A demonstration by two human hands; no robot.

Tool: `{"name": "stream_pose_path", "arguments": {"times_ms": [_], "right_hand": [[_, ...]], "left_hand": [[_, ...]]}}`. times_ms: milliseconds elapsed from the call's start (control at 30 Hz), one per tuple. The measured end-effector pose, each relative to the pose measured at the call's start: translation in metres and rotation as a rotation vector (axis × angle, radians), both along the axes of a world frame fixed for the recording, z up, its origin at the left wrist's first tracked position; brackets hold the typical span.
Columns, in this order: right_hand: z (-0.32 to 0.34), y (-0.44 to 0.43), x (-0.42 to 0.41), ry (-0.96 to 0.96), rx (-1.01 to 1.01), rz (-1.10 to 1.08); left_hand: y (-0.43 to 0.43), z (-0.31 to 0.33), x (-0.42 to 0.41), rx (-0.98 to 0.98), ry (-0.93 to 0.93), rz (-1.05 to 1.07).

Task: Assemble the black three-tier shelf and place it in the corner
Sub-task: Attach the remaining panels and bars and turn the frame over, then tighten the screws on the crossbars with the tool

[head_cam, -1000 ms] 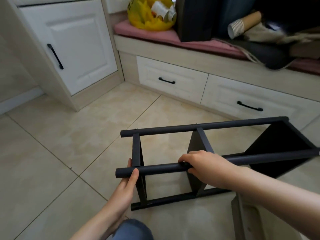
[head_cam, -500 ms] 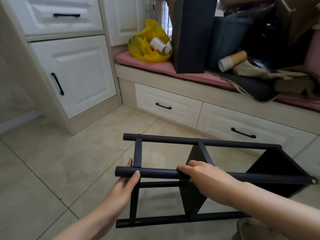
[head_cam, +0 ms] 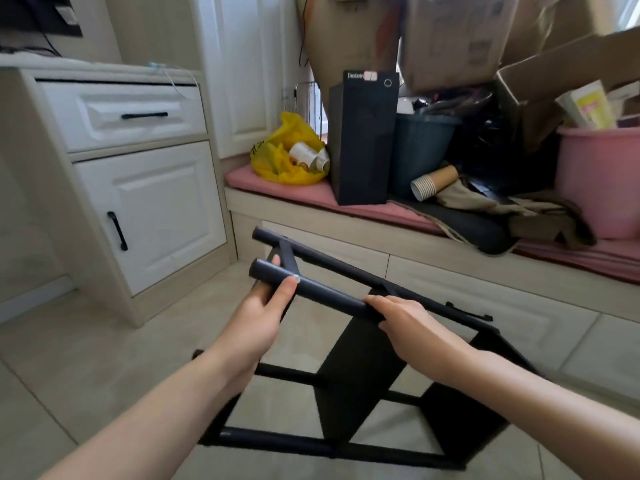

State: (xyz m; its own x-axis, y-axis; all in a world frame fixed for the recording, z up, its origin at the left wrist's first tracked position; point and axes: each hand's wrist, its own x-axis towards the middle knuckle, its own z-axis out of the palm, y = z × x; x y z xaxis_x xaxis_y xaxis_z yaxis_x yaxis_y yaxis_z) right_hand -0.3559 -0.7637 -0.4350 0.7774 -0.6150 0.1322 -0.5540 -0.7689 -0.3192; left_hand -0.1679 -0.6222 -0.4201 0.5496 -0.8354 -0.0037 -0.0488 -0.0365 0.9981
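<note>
The shelf [head_cam: 360, 368] was on its side in the middle of the scene, over the tile floor [head_cam: 86, 358] and just in front of the bench [head_cam: 346, 230]. It was tilted, with its left end higher than its right. Couldn't tell if the low near rail touched the floor, since that part was blurry.

Both bare forearms came in from the near edge and met on the top near pole [head_cam: 325, 292]. The left hand [head_cam: 258, 313] had that pole close to its left end. The thumb lay up along the near side, the fingers wrapped round the back, and one fingertip [head_cam: 276, 260] poked out above the pole, so it was clamped on. The right hand [head_cam: 412, 323] held the same pole further right, about where the middle panel sat. Its back faced the camera, knuckles up, wrist slightly bent, with the fingers curled over the pole and closed on it.

To the left was a white cabinet [head_cam: 156, 209] with black handles. On the bench, from left to right: a yellow bag [head_cam: 280, 157], a black tower [head_cam: 363, 143], a blue bin [head_cam: 422, 147], a stack of paper cups [head_cam: 433, 181] lying over, and a pink tub [head_cam: 602, 181] at the far right. Cardboard boxes [head_cam: 453, 36] were piled behind all that.
</note>
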Motion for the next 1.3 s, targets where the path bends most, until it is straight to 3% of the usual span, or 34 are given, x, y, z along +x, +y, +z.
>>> {"name": "stream_pose_path", "arguments": {"times_ms": [233, 433, 600, 767, 967, 1100, 1300], "right_hand": [[0.038, 0.016, -0.007, -0.190, 0.116, -0.014], [0.033, 0.029, -0.026, -0.292, 0.282, -0.001], [0.014, 0.041, -0.049, -0.398, 0.378, -0.036], [-0.001, 0.042, -0.071, -0.486, 0.447, -0.111], [-0.017, 0.038, -0.104, -0.530, 0.515, -0.210], [-0.033, 0.034, -0.133, -0.581, 0.576, -0.293], [-0.044, 0.019, -0.169, -0.601, 0.587, -0.344]], "left_hand": [[-0.003, 0.082, -0.012, 0.005, -0.320, -0.011], [-0.004, 0.121, -0.055, 0.064, -0.616, 0.086], [-0.005, 0.114, -0.089, 0.057, -0.802, 0.109], [-0.009, 0.090, -0.109, -0.079, -0.980, 0.111], [-0.015, 0.052, -0.128, -0.170, -1.563, 0.210], [-0.029, 0.039, -0.144, -0.291, -1.668, 0.215], [-0.049, 0.035, -0.179, -0.379, -1.650, 0.148]]}}
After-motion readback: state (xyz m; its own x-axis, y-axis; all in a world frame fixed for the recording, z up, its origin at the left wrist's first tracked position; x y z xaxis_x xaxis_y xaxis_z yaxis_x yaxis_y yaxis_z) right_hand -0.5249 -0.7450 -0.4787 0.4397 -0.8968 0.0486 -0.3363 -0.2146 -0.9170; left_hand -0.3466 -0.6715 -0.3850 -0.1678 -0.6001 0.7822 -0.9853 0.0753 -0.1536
